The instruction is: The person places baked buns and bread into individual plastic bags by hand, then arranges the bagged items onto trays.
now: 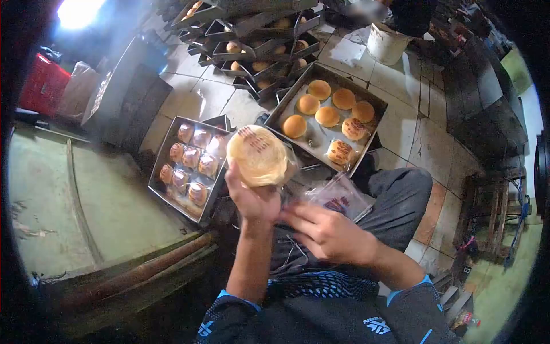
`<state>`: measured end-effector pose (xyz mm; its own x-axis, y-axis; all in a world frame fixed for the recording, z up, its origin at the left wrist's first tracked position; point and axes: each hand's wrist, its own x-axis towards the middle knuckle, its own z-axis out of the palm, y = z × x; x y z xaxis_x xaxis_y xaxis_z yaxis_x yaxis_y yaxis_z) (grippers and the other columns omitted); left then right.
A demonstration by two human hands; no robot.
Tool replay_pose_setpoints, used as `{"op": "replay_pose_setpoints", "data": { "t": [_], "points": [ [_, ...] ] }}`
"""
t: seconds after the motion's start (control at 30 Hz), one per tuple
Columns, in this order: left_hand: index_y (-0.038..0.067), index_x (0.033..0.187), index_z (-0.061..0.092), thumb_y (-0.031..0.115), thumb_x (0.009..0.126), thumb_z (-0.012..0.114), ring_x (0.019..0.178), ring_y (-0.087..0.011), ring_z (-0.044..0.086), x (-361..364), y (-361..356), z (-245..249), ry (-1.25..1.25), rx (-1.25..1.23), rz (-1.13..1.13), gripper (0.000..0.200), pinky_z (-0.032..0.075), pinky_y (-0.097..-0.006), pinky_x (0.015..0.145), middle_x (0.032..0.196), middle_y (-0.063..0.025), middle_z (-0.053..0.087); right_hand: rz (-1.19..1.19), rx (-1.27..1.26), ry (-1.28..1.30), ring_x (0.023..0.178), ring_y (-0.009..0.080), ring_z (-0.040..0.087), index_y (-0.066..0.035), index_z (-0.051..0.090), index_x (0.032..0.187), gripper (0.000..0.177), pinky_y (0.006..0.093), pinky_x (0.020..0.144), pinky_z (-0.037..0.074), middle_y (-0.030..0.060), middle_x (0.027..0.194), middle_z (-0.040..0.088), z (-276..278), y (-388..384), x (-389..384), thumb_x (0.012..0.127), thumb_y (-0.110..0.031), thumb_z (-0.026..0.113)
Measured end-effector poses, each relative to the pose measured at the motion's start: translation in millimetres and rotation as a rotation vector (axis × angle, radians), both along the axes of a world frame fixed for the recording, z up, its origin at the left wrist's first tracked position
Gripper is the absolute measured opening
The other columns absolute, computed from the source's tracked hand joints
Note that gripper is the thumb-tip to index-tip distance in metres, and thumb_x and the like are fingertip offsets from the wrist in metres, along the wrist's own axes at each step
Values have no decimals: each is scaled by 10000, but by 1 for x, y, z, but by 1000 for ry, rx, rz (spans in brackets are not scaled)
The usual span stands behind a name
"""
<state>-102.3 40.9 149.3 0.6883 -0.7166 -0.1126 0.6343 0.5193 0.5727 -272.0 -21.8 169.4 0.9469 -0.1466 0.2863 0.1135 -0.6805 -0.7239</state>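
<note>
My left hand (252, 198) is closed round the lower side of a large round bun (258, 155) and holds it up. Dark reddish marks are printed on the bun's top, and clear plastic shows along its right side. Close beside my left wrist is my right hand (326, 229), its fingers pointing left and smeared by motion. Whether those fingers grip any of the plastic cannot be made out. Just beyond my right hand, a stack of clear printed bags (341, 198) lies by my leg.
A metal tray (309, 140) ahead holds several unwrapped buns (327, 116) and a few marked ones. To the left, another tray (200, 217) carries several wrapped buns (191, 156). Stacked bun trays (252, 28) rise behind. A white bucket (387, 45) stands near another person (409, 17).
</note>
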Motion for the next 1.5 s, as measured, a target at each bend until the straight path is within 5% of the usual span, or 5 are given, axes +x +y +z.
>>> {"op": "replay_pose_setpoints", "data": {
  "t": [0.47,0.57,0.63,0.97,1.5],
  "points": [
    [2,1389,474,518,901,452,1095,-351,652,36,9,-4,242,-38,-46,710,562,-520,905,1270,-194,619,657,782,268,847,305,687,24,680,952,164,387,780,531,144,855,704,15,-56,6,843,-86,734],
    [10,1387,481,520,911,449,1102,-349,648,9,7,-11,221,224,-82,698,567,-507,887,1280,-191,616,-493,65,-204,978,338,654,-17,709,993,201,422,851,521,121,998,696,-19,-38,31,819,-111,744],
    [43,1427,458,573,1008,339,1175,-324,616,-20,15,-15,355,84,-195,687,544,-468,921,1303,-146,615,-377,-3,-399,916,323,626,-17,712,948,217,416,833,520,112,985,671,-15,-43,29,769,-109,795],
    [-7,855,679,277,1006,614,848,-283,697,11,40,-27,-1364,570,589,327,562,-367,742,937,-192,714,-512,444,-326,842,176,617,-28,745,967,106,316,735,506,67,920,668,-7,-39,37,864,-45,756],
    [-1,859,703,131,866,782,687,-245,649,61,33,-91,-1386,597,649,154,521,-310,635,753,-109,646,-431,40,-529,653,190,521,-67,700,781,194,326,564,430,47,732,529,-107,-51,132,859,-223,787]
  ]
}}
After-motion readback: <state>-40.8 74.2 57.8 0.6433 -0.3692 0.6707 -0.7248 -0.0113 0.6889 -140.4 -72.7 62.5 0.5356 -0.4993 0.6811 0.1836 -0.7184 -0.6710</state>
